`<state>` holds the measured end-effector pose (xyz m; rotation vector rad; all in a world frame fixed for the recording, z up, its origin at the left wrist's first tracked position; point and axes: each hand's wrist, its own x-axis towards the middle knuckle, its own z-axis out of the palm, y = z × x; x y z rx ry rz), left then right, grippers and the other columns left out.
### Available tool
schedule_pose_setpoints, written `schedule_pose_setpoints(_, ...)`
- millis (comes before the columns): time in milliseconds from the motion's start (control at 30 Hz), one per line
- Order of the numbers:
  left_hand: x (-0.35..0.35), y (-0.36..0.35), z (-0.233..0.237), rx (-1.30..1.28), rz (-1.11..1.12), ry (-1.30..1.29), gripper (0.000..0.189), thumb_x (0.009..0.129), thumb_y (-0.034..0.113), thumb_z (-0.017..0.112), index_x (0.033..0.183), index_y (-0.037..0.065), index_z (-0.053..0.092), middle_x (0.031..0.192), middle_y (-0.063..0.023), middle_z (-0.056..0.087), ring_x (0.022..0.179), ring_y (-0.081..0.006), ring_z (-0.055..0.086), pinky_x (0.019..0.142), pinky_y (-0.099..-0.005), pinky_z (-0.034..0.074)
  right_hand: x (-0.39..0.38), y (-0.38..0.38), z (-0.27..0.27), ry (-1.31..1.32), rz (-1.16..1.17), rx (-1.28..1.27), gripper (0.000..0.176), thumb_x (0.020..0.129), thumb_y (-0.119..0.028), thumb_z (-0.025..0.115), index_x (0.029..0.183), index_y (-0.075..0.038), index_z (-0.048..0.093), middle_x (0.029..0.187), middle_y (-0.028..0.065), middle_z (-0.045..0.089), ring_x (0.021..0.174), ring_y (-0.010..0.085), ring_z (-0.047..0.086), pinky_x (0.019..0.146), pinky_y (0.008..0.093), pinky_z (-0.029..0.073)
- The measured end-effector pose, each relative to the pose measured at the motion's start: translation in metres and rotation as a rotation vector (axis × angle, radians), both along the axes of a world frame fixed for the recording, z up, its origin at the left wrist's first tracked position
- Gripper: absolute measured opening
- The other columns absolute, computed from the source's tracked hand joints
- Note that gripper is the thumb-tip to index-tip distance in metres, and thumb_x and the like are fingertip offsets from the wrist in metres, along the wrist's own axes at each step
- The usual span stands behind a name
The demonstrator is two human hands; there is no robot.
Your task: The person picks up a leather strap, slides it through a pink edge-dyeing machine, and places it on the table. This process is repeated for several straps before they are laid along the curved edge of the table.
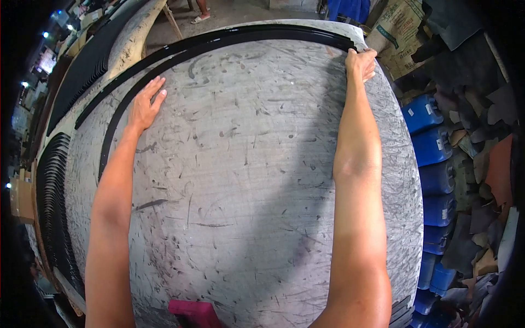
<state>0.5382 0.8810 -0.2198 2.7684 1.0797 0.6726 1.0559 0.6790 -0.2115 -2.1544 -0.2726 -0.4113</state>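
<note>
Long, narrow black strips (284, 31) curve along the far edge of a grey, scuffed worktable (235, 136). Toward the left they fan apart, and an inner strip (112, 126) bends down along the left side. At the far right corner, my right hand (361, 64) has its fingers closed around the ends of the strips. My left hand (145, 106) lies open beside the inner strip, fingers stretched toward it and thumb apart. Part of that strip passes behind my left hand and wrist.
A pink block (191, 312) sits at the near edge. Stacked black strips (52, 197) line the left side. Blue jugs (422, 113), dark scraps (486, 180) and a printed sack (398, 35) lie right of the table. Beyond the far edge, another person's foot (201, 18) shows.
</note>
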Motion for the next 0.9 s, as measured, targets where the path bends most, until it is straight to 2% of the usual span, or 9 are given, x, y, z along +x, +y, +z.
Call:
schedule_pose_setpoints(200, 0.002, -0.006, 0.002, 0.01, 0.002, -0.043, 0.044, 0.094, 0.033, 0.058, 0.131, 0.008, 0.06, 0.14, -0.0149, 0.053, 0.134, -0.0302, 0.046, 0.111, -0.0373, 0.035, -0.003, -0.016, -0.007, -0.045, 0.121, 0.097, 0.057, 0.076, -0.017, 0.075, 0.123, -0.005, 0.047, 0.121, 0.0184, 0.064, 0.115, 0.0346, 0.058, 0.098, 0.0456, 0.04)
schedule_pose_setpoints(333, -0.002, -0.01, 0.001, 0.002, 0.081, -0.043, 0.046, 0.094, 0.035, 0.058, 0.131, 0.009, 0.06, 0.141, -0.0157, 0.053, 0.135, -0.0308, 0.046, 0.112, -0.0401, 0.035, -0.009, -0.023, -0.009, -0.145, 0.359, 0.313, 0.066, 0.075, -0.015, 0.073, 0.129, 0.0, 0.04, 0.134, 0.0175, 0.058, 0.124, 0.0366, 0.053, 0.105, 0.0407, 0.038)
schedule_pose_setpoints(400, -0.005, -0.007, -0.006, -0.004, 0.118, -0.033, 0.047, 0.094, 0.037, 0.058, 0.132, 0.009, 0.059, 0.142, -0.016, 0.051, 0.136, -0.0312, 0.044, 0.112, -0.0423, 0.033, -0.018, -0.027, -0.002, -0.162, 0.341, 0.139, 0.065, 0.075, -0.016, 0.073, 0.129, 0.0, 0.04, 0.133, 0.0163, 0.059, 0.125, 0.0366, 0.052, 0.104, 0.0415, 0.038)
schedule_pose_setpoints(533, -0.017, -0.02, -0.013, -0.019, 0.186, -0.026, 0.052, 0.096, 0.041, 0.053, 0.138, 0.01, 0.054, 0.147, -0.0164, 0.045, 0.14, -0.0323, 0.038, 0.114, -0.0488, 0.027, -0.021, -0.027, 0.003, -0.09, 0.319, 0.111, 0.068, 0.077, -0.024, 0.073, 0.13, 0.0, 0.039, 0.133, 0.0172, 0.059, 0.123, 0.037, 0.054, 0.104, 0.0424, 0.04)
schedule_pose_setpoints(700, -0.061, -0.08, -0.015, -0.057, 0.456, 0.022, 0.058, 0.097, 0.048, 0.047, 0.143, 0.012, 0.048, 0.153, -0.015, 0.038, 0.143, -0.0327, 0.031, 0.116, -0.053, 0.022, -0.021, -0.025, -0.003, -0.08, 0.263, -0.011, 0.067, 0.08, -0.028, 0.066, 0.135, -0.001, 0.04, 0.119, 0.027, 0.063, 0.112, 0.0423, 0.059, 0.098, 0.047, 0.044)
schedule_pose_setpoints(733, -0.072, -0.096, -0.009, -0.055, 0.508, 0.018, 0.058, 0.097, 0.048, 0.047, 0.143, 0.012, 0.048, 0.153, -0.015, 0.038, 0.143, -0.0327, 0.031, 0.116, -0.053, 0.022, -0.039, -0.023, 0.007, -0.072, 0.204, -0.2, 0.06, 0.081, -0.026, 0.063, 0.131, 0.002, 0.044, 0.114, 0.0264, 0.065, 0.108, 0.0423, 0.061, 0.093, 0.0484, 0.046)
schedule_pose_setpoints(767, -0.08, -0.112, -0.003, -0.081, 0.577, 0.082, 0.061, 0.097, 0.05, 0.045, 0.146, 0.013, 0.044, 0.155, -0.0141, 0.034, 0.144, -0.0326, 0.028, 0.115, -0.0561, 0.02, -0.044, -0.017, -0.003, -0.323, 0.251, -0.374, 0.051, 0.084, -0.027, 0.061, 0.124, 0.004, 0.051, 0.111, 0.025, 0.066, 0.102, 0.0414, 0.062, 0.088, 0.0493, 0.048)
schedule_pose_setpoints(800, -0.086, -0.122, 0.0, -0.111, 0.643, 0.141, 0.064, 0.097, 0.053, 0.042, 0.148, 0.014, 0.04, 0.157, -0.0132, 0.031, 0.146, -0.0325, 0.025, 0.115, -0.0592, 0.018, -0.071, -0.009, 0.005, -0.319, 0.4, -0.492, 0.044, 0.087, -0.029, 0.06, 0.121, -0.001, 0.056, 0.108, 0.0238, 0.067, 0.1, 0.0403, 0.063, 0.087, 0.049, 0.048)
schedule_pose_setpoints(900, -0.095, -0.123, 0.001, -0.163, 0.668, 0.168, 0.067, 0.097, 0.057, 0.038, 0.152, 0.018, 0.034, 0.16, -0.0106, 0.023, 0.148, -0.0323, 0.019, 0.113, -0.0656, 0.013, -0.17, 0.041, 0.001, -0.51, 1.012, -0.436, 0.042, 0.093, -0.035, 0.056, 0.125, -0.01, 0.057, 0.121, 0.0188, 0.062, 0.116, 0.0383, 0.055, 0.097, 0.0509, 0.042)
